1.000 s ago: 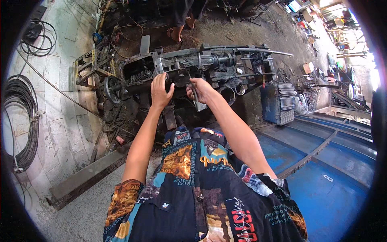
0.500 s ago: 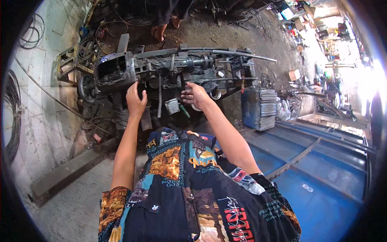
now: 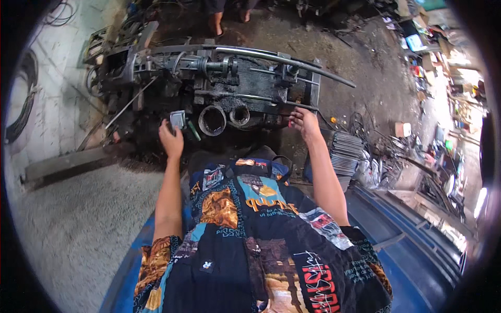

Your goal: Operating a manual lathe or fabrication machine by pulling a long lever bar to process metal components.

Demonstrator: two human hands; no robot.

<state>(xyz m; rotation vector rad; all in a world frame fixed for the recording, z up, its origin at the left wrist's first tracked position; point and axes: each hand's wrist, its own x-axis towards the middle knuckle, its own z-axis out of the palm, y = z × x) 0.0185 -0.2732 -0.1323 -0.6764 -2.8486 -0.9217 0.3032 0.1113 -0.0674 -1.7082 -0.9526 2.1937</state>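
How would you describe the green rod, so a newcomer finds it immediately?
Start from the dark metal machine. On its near side, a slim rod is between the square grey piece by the left hand and the larger metal ring. Its green colour separates it from both neighbours.

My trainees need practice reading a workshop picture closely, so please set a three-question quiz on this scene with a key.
1. Near the left hand is a grey boxy part. What colour is the slim cylinder beside it? A red, B green, C yellow.
2. True or false: the larger metal ring lies to the right of the smaller ring.
3. Which hand is nearer the stacked metal plates?

Key: 1. B; 2. False; 3. The right hand.
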